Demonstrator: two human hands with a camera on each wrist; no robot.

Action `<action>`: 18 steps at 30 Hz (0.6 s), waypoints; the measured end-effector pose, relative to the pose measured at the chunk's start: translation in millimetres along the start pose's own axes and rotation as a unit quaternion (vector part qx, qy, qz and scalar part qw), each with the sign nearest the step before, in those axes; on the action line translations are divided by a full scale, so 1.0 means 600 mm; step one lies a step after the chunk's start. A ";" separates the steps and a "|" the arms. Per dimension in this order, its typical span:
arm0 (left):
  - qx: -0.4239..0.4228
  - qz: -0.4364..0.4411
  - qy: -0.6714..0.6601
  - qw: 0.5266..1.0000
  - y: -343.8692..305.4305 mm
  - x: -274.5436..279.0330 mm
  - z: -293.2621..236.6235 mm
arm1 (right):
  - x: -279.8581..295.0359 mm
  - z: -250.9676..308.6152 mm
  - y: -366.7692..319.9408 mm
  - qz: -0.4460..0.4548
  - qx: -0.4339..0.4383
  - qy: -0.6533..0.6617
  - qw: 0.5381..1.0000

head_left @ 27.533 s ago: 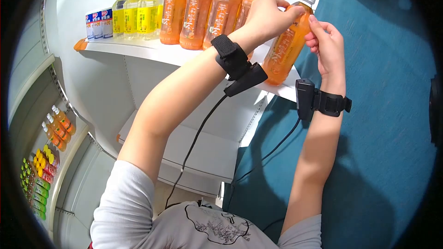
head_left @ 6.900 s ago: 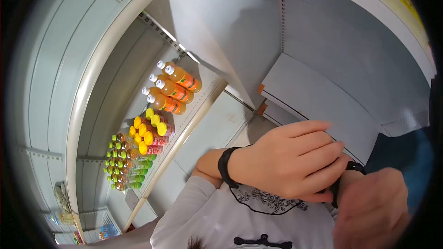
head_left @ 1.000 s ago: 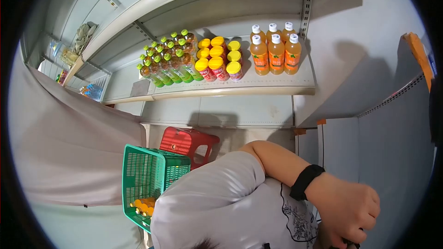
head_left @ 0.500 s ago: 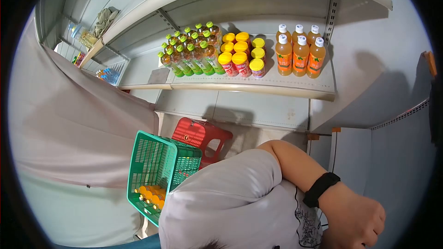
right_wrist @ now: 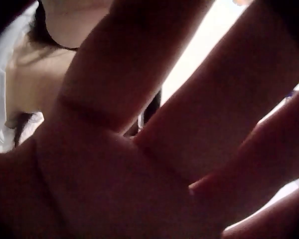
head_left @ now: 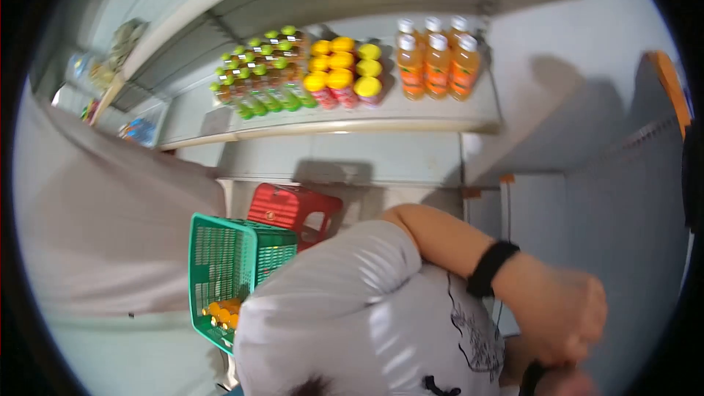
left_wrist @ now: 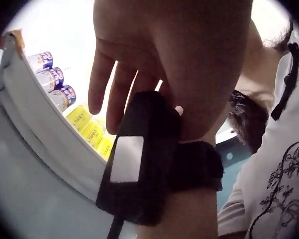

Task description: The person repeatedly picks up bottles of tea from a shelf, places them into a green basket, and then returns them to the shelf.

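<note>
My left hand (head_left: 554, 315) is at the lower right of the blurred head view, close to my chest. Its fingers curl over the black wrist camera (head_left: 532, 378) strapped to my right wrist. In the left wrist view that black camera (left_wrist: 139, 159) and its strap sit just under the fingers (left_wrist: 100, 74). Only a sliver of my right hand (head_left: 576, 385) shows at the bottom edge. The right wrist view is filled by my right hand (right_wrist: 189, 129), palm up and fingers straight and spread, holding nothing.
A green basket (head_left: 224, 279) holding orange bottles (head_left: 220, 312) stands at my left beside a red stool (head_left: 293, 213). The low shelf (head_left: 330, 128) carries green-capped bottles (head_left: 257, 81), yellow-capped bottles (head_left: 341, 73) and orange bottles (head_left: 436, 55). A white shelf panel (head_left: 609, 198) stands at the right.
The orange bottle both hands held at the upper shelf long ago is gone. Over the last second my head shifted and the view blurred. The hands stay together at the lower right.
</note>
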State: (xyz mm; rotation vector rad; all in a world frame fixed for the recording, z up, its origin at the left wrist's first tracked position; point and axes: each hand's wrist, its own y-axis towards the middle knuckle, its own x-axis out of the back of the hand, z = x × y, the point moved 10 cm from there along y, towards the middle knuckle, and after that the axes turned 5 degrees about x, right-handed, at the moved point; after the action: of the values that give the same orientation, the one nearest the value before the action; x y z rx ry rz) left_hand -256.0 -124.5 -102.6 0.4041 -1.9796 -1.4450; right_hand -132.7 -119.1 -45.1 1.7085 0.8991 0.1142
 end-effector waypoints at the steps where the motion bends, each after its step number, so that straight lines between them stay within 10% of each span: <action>1: 0.028 0.034 -0.026 0.999 0.001 0.010 0.016 | 0.025 -0.016 -0.016 0.057 -0.040 0.062 0.996; 3: 0.091 0.109 0.018 0.990 -0.015 -0.007 0.068 | 0.028 -0.046 -0.061 0.112 -0.064 -0.139 0.982; 5: 0.161 0.161 0.071 0.971 -0.041 -0.028 0.119 | 0.040 -0.107 -0.124 0.129 -0.088 -0.488 0.859; 12: 0.271 0.215 0.071 0.936 -0.130 -0.066 0.209 | 0.051 -0.192 -0.258 0.176 -0.285 -0.333 0.882; 14: 0.287 0.224 0.066 0.929 -0.133 -0.064 0.211 | 0.068 -0.235 -0.316 0.178 -0.485 -0.281 0.809; 18: 0.397 0.202 0.071 0.892 -0.147 -0.045 0.240 | 0.088 -0.248 -0.353 0.162 -0.568 -0.225 0.775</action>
State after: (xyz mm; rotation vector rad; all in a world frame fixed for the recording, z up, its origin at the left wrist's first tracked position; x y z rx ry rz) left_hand -341.7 -33.9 -220.0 0.3871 -2.2860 -0.2939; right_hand -277.0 44.0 -195.2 0.6417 0.0473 0.3752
